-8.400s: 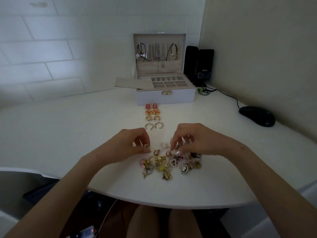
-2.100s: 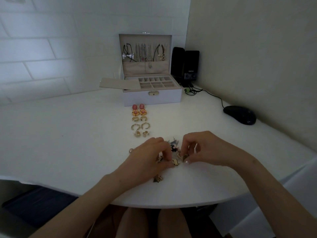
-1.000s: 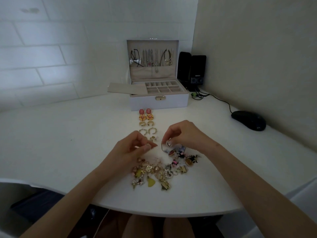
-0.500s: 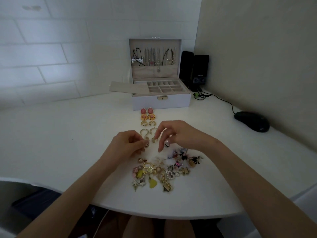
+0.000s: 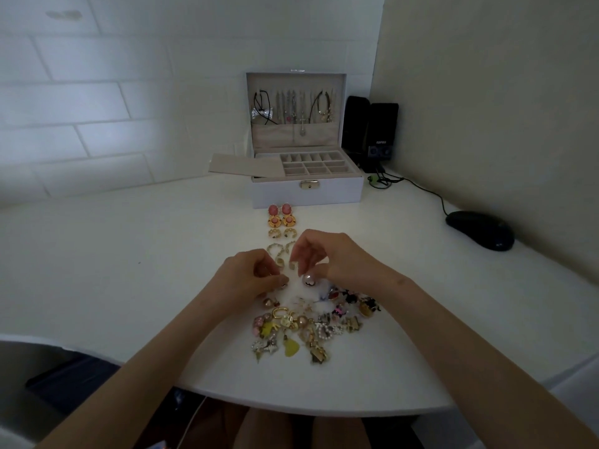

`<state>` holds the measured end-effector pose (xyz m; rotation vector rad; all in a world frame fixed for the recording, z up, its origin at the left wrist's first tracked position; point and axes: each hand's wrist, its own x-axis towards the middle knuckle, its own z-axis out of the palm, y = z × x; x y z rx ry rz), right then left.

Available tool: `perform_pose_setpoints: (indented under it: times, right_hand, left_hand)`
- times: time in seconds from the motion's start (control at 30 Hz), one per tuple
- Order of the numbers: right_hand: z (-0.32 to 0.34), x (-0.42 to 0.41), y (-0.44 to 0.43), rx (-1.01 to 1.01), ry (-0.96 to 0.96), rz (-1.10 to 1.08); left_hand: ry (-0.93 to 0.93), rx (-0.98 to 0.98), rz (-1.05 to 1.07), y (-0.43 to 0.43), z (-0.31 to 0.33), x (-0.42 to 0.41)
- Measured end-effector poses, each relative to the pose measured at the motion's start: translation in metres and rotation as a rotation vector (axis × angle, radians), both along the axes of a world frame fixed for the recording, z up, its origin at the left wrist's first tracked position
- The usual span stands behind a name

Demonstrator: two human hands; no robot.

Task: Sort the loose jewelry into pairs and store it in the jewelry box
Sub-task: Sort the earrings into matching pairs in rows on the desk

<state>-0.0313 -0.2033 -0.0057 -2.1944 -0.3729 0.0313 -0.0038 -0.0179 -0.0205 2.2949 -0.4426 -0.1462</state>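
Head view: left hand (image 5: 249,277), right hand (image 5: 327,258), grips curled (whether around anything, impossible to tell).

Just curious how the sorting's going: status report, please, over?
Left hand and right hand curled at near end of pair row, grip unclear. Jewelry box open, compartments look empty. Unsorted pile nearest the person. Nothing between row and box.

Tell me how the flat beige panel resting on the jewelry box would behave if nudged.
The beige panel looks thin and flat, so probably light and fairly stiff. It overhangs the left edge of the jewelry box, so a leftward nudge may well tip or slide it off.
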Motion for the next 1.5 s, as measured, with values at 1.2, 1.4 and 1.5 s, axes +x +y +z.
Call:
perform_pose_setpoints:
  times: [1.2,1.4,1.5]
  right_hand:
    - [-0.008,0.004,0.011,-0.069,-0.011,-0.195]
    - [-0.008,0.005,0.009,-0.083,-0.028,-0.193]
    - [-0.010,0.005,0.008,-0.084,-0.038,-0.191]
  left_hand:
    - [-0.056,-0.024,0.047,-0.002,-0.007,0.002]
    - [-0.066,-0.030,0.046,-0.001,-0.006,0.000]
    - [-0.080,-0.018,0.042,-0.001,-0.006,-0.001]
